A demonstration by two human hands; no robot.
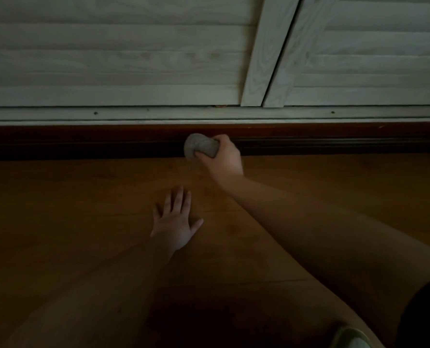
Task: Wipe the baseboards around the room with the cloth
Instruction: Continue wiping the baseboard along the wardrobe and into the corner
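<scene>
A dark reddish-brown baseboard (83,141) runs across the view where the wooden floor meets the wall. My right hand (225,156) grips a bunched grey cloth (198,145) and holds it against the baseboard near the middle. My left hand (175,222) lies flat on the floor with fingers spread, closer to me and a little left of the cloth.
White louvred sliding doors (108,59) stand above the baseboard on a pale track (309,114), with an overlapping door frame (264,59) right of centre. The wooden floor (71,209) stretches left and right. A pale slipper (351,339) shows at the bottom right.
</scene>
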